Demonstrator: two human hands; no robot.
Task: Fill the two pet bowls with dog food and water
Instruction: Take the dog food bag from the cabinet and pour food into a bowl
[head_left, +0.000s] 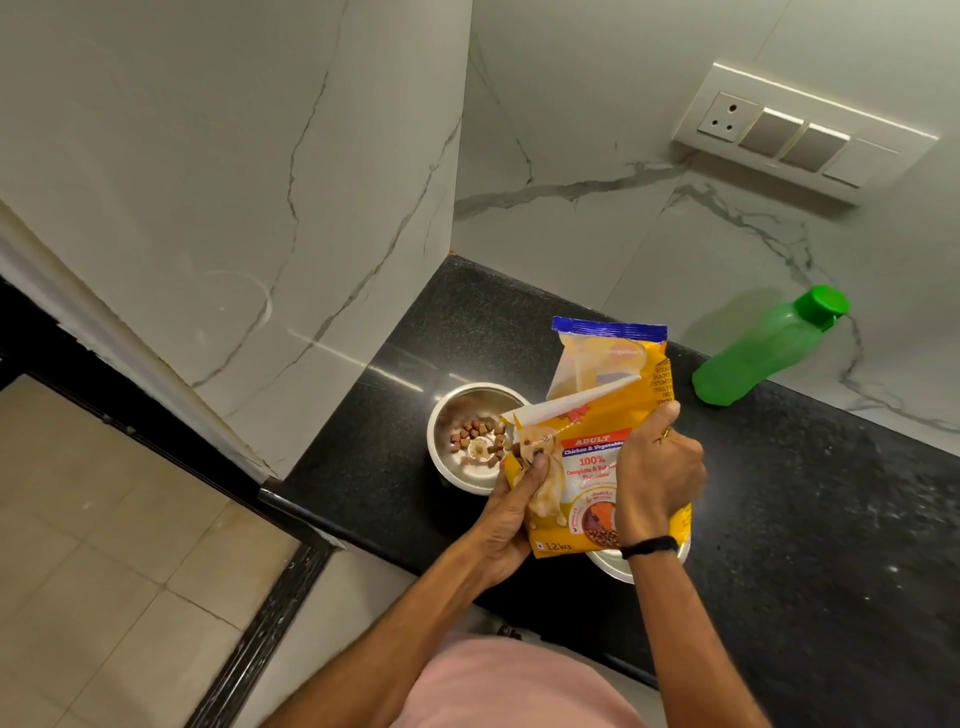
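A yellow dog food bag (597, 415) is tilted to the left over a steel pet bowl (457, 470) on the black counter. Brown and pink kibble (475, 434) lies in that bowl, and pieces are dropping from the bag's torn corner. My left hand (511, 514) grips the bag's lower left side near the opening. My right hand (657, 467) clasps the bag's right side. A second steel bowl (618, 564) sits under the bag and my right wrist, mostly hidden. A green water bottle (763, 348) with its cap on stands at the back right.
The black granite counter (805, 519) runs to the right, with its front edge near my body. Marble walls close the corner behind and to the left. A switch panel (800, 135) is on the back wall. Tiled floor (104, 545) lies to the left.
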